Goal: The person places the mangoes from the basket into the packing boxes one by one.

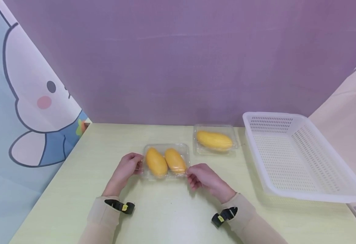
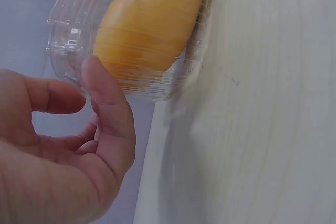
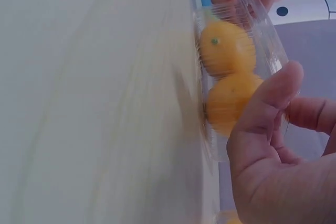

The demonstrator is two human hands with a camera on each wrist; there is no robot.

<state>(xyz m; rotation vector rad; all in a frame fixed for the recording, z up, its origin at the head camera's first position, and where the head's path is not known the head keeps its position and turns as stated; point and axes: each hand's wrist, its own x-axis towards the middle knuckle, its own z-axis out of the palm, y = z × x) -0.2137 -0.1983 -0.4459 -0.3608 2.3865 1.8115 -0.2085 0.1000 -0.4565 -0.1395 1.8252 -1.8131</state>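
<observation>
Two yellow mangoes (image 1: 156,162) lie side by side inside a clear plastic box (image 1: 181,146) on the table. At the box's left side, my left hand (image 1: 129,166) pinches the rim between thumb and finger. The left wrist view shows the thumb (image 2: 105,90) against the clear plastic, close to one mango (image 2: 152,19). My right hand (image 1: 203,178) pinches the near right corner of the same box. From the right wrist, the thumb (image 3: 278,90) and forefinger meet at its edge, with the mango ends (image 3: 228,48) showing through the plastic.
Behind and to the right stands a second clear box (image 1: 200,149) holding one mango (image 1: 214,140). A white perforated plastic basket (image 1: 258,162) sits at the table's right side. A purple cloth (image 1: 178,67) hangs along the table's back edge, with printed cloths at both sides.
</observation>
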